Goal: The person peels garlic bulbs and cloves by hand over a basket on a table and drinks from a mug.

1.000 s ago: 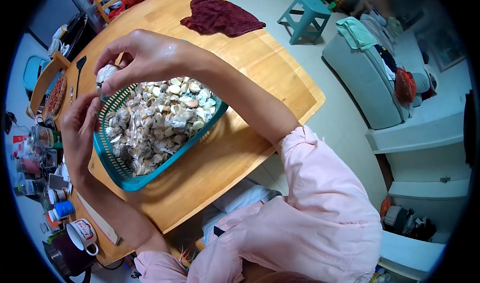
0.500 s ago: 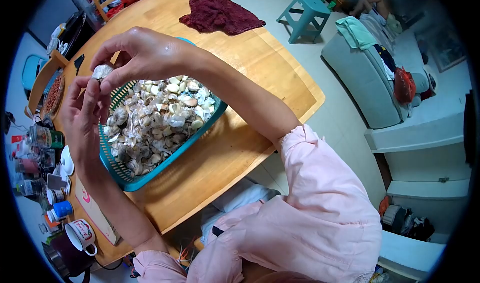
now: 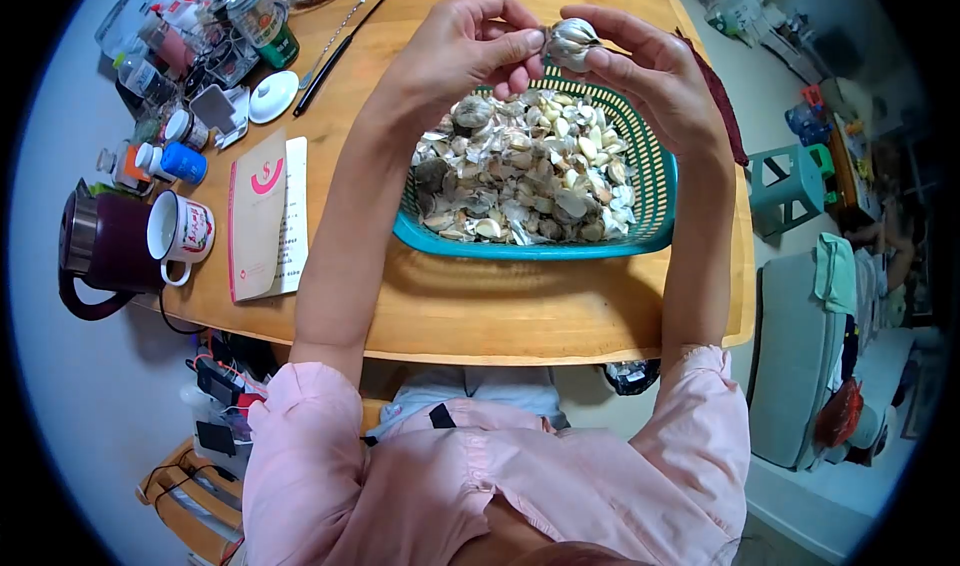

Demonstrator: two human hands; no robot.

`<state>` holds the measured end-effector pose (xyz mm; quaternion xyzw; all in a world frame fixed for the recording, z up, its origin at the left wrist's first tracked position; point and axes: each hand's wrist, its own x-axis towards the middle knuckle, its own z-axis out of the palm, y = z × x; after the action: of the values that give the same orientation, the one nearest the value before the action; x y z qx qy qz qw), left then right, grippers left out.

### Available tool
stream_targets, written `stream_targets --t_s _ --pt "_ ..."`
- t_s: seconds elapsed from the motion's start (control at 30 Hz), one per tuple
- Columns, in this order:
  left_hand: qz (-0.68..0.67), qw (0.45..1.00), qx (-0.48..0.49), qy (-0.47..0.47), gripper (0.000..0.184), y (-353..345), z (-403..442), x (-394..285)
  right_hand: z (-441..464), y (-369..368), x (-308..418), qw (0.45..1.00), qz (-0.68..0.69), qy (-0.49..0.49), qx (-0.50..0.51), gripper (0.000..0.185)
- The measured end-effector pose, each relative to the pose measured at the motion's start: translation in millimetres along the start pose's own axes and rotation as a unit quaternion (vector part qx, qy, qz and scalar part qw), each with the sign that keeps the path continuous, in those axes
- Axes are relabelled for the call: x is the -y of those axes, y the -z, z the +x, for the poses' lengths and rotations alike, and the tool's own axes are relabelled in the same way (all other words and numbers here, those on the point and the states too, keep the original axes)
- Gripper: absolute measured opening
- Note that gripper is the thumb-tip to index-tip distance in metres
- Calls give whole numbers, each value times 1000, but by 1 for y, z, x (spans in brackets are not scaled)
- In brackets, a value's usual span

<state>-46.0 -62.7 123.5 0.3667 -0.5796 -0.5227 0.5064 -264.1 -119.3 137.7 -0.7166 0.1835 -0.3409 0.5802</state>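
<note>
A whole garlic bulb (image 3: 573, 45) is held up between my two hands, above the far side of a green plastic basket (image 3: 560, 251). My right hand (image 3: 655, 71) grips the bulb's body between thumb and fingers. At the stem end, the thumb and forefinger of my left hand (image 3: 475, 46) pinch together, with the other fingers curled. Loose garlic cloves (image 3: 545, 171) and papery skins fill the basket, and a darker whole bulb (image 3: 472, 113) lies on top at its left.
On the table's left are a booklet (image 3: 258, 221), an enamel mug (image 3: 181, 234), a dark kettle (image 3: 115, 241), a white lid (image 3: 273, 97), a can (image 3: 262, 26) and several bottles. A dark red cloth (image 3: 722, 106) lies behind my right hand. A green stool (image 3: 785, 191) stands to the right.
The view has swung round, so the basket now lies straight ahead instead of tilted. My hands have moved apart slightly, showing more of the garlic bulb, which both still hold.
</note>
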Motion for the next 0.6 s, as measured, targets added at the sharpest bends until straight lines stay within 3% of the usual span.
stream_targets --t_s 0.03,0.1,0.13,0.23,0.27,0.33,0.37,0.4,0.47,0.6 --pt "-3 1000 -2 -3 12 2 0 1 0 1 0 1000 21 -9 2 45" --pt "172 985 6 13 14 7 -1 5 0 2 1 1000 -7 5 -8 45" --pt "169 986 5 11 14 7 -1 10 -1 3 1 999 -31 22 -19 46" --pt "361 920 -6 -150 23 10 -3 20 -2 5 -1 998 -65 22 -10 46" --pt "360 921 -6 -148 23 11 -3 20 -1 5 -2 997 -76 16 2 46" --pt "348 936 -59 -8 25 3 -6 2 0 3 -2 997 -70 15 14 45" --pt "251 962 -105 -38 26 -4 -5 2 0 2 -2 997 -77 22 8 44" --pt "251 962 -105 -36 26 -6 -5 0 0 0 -2 996 -84 30 2 43" --pt "165 984 -53 -45 35 -10 -4 -6 0 -3 -3 996 -83 31 -7 43" --pt "210 976 -31 -54 35 -15 -4 -2 0 -8 -2 997 -49 47 24 45"
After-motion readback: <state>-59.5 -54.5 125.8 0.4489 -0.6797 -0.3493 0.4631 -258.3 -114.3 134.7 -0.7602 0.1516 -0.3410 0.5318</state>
